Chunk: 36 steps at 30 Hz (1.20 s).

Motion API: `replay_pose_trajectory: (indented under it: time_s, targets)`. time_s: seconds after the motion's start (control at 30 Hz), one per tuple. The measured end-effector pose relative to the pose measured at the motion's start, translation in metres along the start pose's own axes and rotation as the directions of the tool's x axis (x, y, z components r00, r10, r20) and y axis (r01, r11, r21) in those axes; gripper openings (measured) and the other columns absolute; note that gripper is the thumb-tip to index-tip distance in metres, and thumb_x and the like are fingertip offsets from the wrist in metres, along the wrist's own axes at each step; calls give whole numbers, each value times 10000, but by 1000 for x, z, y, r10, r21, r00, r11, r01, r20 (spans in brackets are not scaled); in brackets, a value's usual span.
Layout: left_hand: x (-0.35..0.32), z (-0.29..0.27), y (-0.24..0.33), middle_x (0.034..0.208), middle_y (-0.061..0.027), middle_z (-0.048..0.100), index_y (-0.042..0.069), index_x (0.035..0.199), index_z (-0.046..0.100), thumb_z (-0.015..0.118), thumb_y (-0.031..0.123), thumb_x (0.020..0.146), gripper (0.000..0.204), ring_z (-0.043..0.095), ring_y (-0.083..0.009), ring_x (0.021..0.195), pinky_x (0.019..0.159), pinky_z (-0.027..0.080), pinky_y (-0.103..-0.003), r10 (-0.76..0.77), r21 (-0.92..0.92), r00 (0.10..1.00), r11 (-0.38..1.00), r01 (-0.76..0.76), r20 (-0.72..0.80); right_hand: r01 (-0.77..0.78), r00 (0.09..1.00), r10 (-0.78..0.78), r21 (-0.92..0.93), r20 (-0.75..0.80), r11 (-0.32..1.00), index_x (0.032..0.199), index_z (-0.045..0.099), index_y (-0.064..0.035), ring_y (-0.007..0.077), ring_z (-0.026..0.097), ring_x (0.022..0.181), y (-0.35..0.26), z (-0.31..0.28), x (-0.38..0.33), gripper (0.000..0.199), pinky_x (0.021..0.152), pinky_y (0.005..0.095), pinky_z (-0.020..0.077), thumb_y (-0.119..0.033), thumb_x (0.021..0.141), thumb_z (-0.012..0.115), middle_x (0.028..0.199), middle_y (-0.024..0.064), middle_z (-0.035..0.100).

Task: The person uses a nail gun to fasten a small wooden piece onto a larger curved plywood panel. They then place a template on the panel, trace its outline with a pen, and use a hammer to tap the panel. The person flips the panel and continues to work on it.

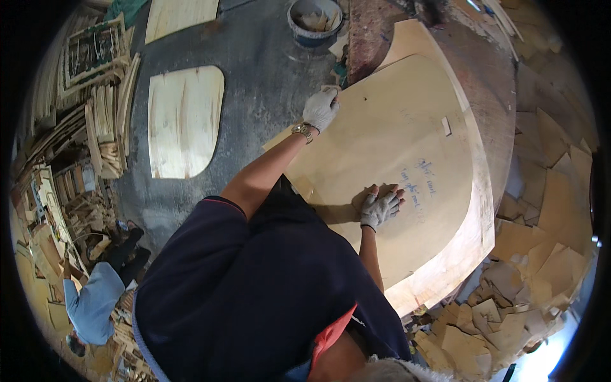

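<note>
A tan, rounded flat template (439, 95) with blue handwriting lies on a larger, paler wooden sheet (482, 191), which shows along its right side. My left hand (320, 109), in a light grey glove with a wristwatch below it, is closed at the template's upper left edge. What its curled fingers hold, if anything, is hidden. My right hand (380, 207), in a glove that leaves the fingertips bare, presses on the template's lower middle with its fingers stretched out. A small pale chip or slot (446, 126) shows near the template's right side.
A cut wooden panel (186, 121) with rounded right corners lies on the dark floor to the left. Farther off stands a bucket of scraps (314, 22). Wood strips (102, 127) are stacked at left, near a person in blue (95, 302). Board offcuts (471, 337) are heaped at right.
</note>
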<state>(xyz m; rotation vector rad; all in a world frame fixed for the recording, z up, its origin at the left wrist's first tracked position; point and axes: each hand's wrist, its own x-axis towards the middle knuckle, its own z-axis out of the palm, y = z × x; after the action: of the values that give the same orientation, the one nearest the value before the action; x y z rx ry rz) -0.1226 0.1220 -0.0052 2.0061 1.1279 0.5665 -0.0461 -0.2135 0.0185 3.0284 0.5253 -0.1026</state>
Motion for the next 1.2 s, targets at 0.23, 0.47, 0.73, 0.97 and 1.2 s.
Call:
replay_pose_trajectory:
  time_s: [0.23, 0.47, 0.73, 0.97, 1.2]
  targets:
    - [6, 16, -11, 862, -177, 687, 99, 967, 677, 647, 203, 838, 168, 660, -416, 851, 736, 514, -522, 99, -12, 987, 995, -101, -127, -13, 995, 3, 99, 100, 995, 1521, 424, -117, 411, 304, 1496, 2, -35, 7, 802, 1159, 654, 274, -558, 897, 665, 1608, 180, 366]
    - [8, 18, -11, 936, -195, 706, 103, 1035, 729, 631, 201, 852, 229, 670, -402, 911, 804, 522, -510, 61, 22, 995, 998, -59, -80, 2, 999, -13, 219, 49, 976, 1486, 458, -96, 433, 316, 1486, -5, -38, -17, 796, 1161, 673, 258, -541, 868, 694, 1583, 215, 390]
    - [11, 27, -11, 951, -173, 709, 124, 1001, 712, 620, 262, 878, 207, 670, -401, 932, 817, 525, -517, -4, -83, 996, 997, -3, -94, 120, 977, -167, 301, 135, 946, 1491, 452, -90, 417, 327, 1483, -75, -57, -38, 778, 1158, 649, 284, -522, 886, 683, 1573, 222, 404]
    - [28, -10, -22, 1203, -216, 682, 154, 1328, 586, 679, 404, 875, 525, 656, -397, 1113, 912, 523, -455, -110, -217, 875, 947, 236, 472, 188, 976, -210, 247, 65, 950, 1453, 485, -104, 398, 448, 1386, -172, -46, -8, 700, 1094, 579, 378, -481, 898, 683, 1504, 197, 479]
    - [33, -159, -183, 1387, -261, 572, 57, 1397, 513, 585, 596, 934, 715, 548, -431, 1279, 1056, 439, -478, 130, -36, 679, 988, -152, 722, 39, 999, -39, 215, -5, 976, 1212, 653, -178, 350, 577, 1184, -240, -45, -2, 363, 924, 552, 456, -426, 949, 625, 1265, 103, 613]
